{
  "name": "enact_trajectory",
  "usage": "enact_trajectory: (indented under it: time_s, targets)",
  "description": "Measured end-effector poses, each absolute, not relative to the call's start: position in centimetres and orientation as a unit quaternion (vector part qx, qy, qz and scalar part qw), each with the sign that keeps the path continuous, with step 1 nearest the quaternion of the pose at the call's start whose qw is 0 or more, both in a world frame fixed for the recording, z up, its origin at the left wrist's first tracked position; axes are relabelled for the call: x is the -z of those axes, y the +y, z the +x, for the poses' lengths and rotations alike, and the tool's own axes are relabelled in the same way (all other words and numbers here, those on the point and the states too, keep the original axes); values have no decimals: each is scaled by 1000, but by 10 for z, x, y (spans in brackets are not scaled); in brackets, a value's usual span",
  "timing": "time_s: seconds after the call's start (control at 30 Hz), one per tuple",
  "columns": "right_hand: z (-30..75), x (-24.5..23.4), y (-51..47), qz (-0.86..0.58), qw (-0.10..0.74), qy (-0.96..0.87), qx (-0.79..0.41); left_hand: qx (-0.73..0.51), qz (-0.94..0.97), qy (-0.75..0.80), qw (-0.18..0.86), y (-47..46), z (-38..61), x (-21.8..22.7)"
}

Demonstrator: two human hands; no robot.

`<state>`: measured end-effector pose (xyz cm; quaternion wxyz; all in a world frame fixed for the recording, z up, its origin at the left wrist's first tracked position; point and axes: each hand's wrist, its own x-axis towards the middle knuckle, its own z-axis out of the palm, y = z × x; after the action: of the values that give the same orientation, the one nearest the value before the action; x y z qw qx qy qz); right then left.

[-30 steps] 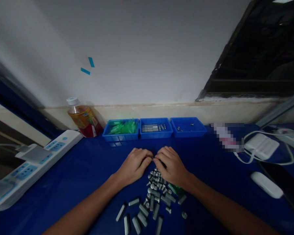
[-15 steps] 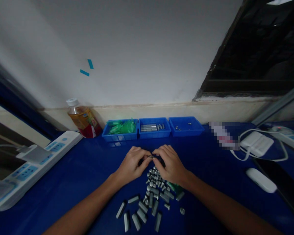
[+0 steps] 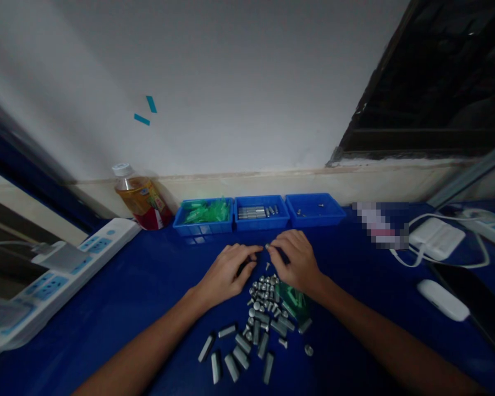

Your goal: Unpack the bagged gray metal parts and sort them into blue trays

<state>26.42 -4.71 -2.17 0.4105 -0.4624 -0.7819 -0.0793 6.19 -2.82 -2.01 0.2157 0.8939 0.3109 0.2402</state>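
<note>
My right hand (image 3: 296,263) pinches a small metal piece (image 3: 267,247) between thumb and index finger; its exact kind is too small to make out. My left hand (image 3: 230,273) is beside it, index finger stretched out and thumb apart, with nothing visible between them. Just below the fingertips is a single small screw (image 3: 268,266). Nearer me spreads a pile of silver round-headed screws (image 3: 266,291). Several grey metal bar-shaped pieces (image 3: 243,344) lie in front of the pile. A green plastic bag (image 3: 293,301) lies partly beneath my right wrist.
Along the wall stand three blue trays: one with green bags (image 3: 202,226), a middle one with metal pieces (image 3: 262,223), and one with a few screws (image 3: 315,219). A drink bottle (image 3: 142,201) and power strip (image 3: 103,242) are left; a white charger (image 3: 437,239) and phone (image 3: 474,308) right.
My hands have moved apart from a shared pinch on a small piece. The right has shifted right and away from me with a piece; the left has opened. A lone screw now shows between them.
</note>
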Motion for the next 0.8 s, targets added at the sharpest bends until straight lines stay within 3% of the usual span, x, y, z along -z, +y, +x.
enact_trajectory:
  time_s: [0.1,0.17,0.33,0.5,0.6,0.7,0.8]
  targets:
    - [294,20,-25,-547,440,-701,129,-165,933,261,186,-29,65,17]
    - [317,17,-11,-626,410,-650,133,-136,947,234,170,-29,67,15]
    - [358,-5,19,-751,170,-638,16,-140,951,226,158,-29,69,14]
    - [360,-24,46,-773,61,-629,-57,-154,943,248,161,-27,70,14]
    - [347,-22,41,-764,92,-639,-4,-165,930,279,172,-26,68,17]
    - [320,-14,8,-680,217,-696,72,-211,905,294,225,-25,67,18]
    - [286,-5,-37,-532,303,-787,69,-302,840,326,311,-24,70,18]
